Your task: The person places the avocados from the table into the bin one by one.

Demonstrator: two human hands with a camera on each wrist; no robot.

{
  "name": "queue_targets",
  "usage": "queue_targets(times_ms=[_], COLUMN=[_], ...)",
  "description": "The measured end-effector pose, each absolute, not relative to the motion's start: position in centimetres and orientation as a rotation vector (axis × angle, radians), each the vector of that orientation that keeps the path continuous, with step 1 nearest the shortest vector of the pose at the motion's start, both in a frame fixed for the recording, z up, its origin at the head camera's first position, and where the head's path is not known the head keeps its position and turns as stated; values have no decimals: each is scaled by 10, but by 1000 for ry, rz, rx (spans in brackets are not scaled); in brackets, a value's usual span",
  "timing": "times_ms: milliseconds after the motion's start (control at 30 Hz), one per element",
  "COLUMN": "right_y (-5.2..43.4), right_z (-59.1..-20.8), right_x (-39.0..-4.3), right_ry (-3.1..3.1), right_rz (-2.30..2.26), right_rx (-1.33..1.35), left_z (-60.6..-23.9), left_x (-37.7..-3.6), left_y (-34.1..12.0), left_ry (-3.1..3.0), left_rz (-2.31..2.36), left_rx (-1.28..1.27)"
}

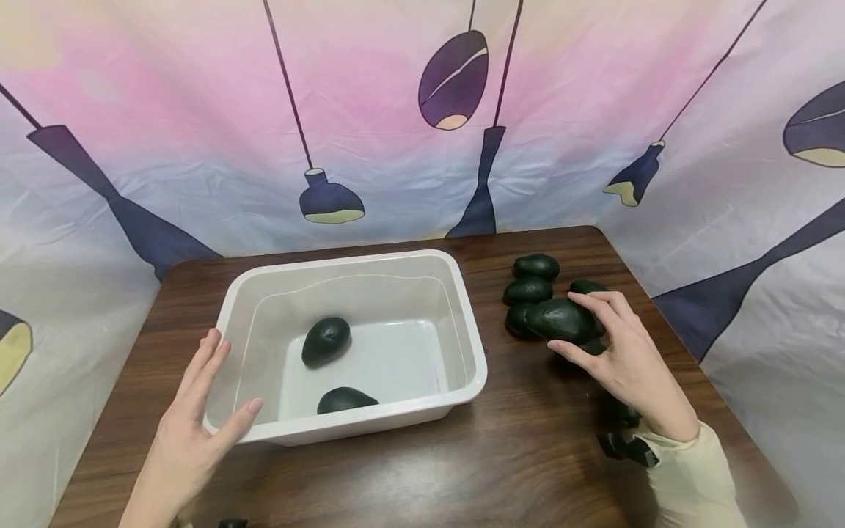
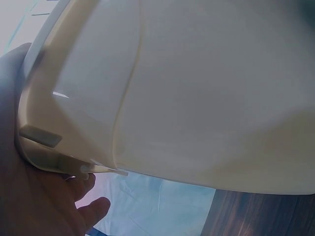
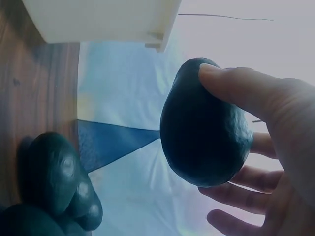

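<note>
Between thumb and fingers my right hand (image 1: 623, 359) grips a dark green avocado (image 1: 561, 320), held above the others at the table's right side. The right wrist view shows this avocado (image 3: 204, 128) up close, the thumb across its narrow end. My left hand (image 1: 188, 425) rests at the near left corner of a white plastic tub (image 1: 422, 407), fingers extended along its rim. Inside the tub lie two avocados, one near the middle (image 1: 326, 342) and another by the near wall (image 1: 346, 400), partly hidden by the rim.
Several more avocados (image 1: 528, 291) sit in a cluster on the brown wooden table (image 1: 422, 477), right of the tub. One dark avocado (image 1: 620, 411) shows partly under the right wrist. A patterned cloth (image 1: 389, 110) hangs behind the table and along its sides.
</note>
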State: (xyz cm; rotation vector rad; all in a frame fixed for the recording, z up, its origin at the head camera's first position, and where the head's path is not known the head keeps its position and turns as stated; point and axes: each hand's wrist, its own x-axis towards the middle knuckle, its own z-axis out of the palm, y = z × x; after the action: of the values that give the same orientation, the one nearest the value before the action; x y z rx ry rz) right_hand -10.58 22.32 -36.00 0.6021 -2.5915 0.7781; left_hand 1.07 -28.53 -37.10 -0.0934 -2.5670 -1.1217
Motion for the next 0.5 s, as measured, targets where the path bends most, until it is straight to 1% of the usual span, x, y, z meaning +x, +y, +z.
queue_targets(times_ms=[500], right_y=[205], right_z=[-350], right_x=[-111], right_ry=[-2552], right_rz=[852], right_rx=[633], left_z=[-371], left_x=[11], left_y=[-285], left_ry=[-2566], left_rz=[-1125], left_rx=[-86])
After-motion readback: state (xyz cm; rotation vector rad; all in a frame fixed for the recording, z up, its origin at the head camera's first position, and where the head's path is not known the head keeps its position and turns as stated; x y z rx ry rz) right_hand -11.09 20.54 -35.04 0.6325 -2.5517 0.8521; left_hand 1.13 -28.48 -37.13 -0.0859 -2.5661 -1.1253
